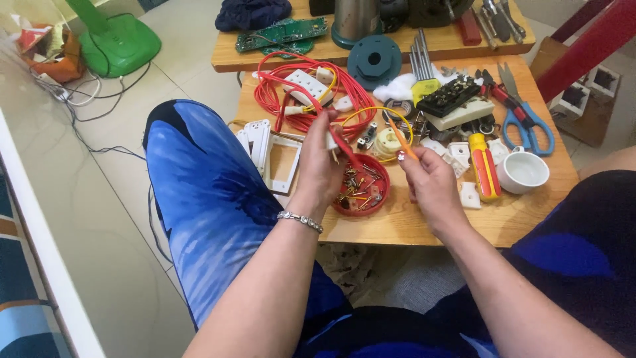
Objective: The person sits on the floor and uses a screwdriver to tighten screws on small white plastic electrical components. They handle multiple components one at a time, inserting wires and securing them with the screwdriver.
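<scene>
Over the low wooden worktop, in the head view, both hands are seen at work above a shallow red round dish of small screws and metal bits. The left hand, with a silver bracelet at the wrist, is closed around a small white plastic electrical fitting, mostly hidden by the fingers, from which a red insulated wire runs down toward the dish. The right hand is closed in a pinch on a thin orange-handled tool, its tip pointed up toward the fitting.

The fitting is judged light, rigid and somewhat brittle; it is best held by its body, as it is, not by the wire. The red wire is judged soft and springy, likely to slip if pulled by its insulation.

Behind the hands lies a loose coil of red cable with a white multi-socket strip on it. To the right are seen a yellow and red screwdriver, a small white cup and blue-handled scissors. White plastic frames rest at the left edge.
</scene>
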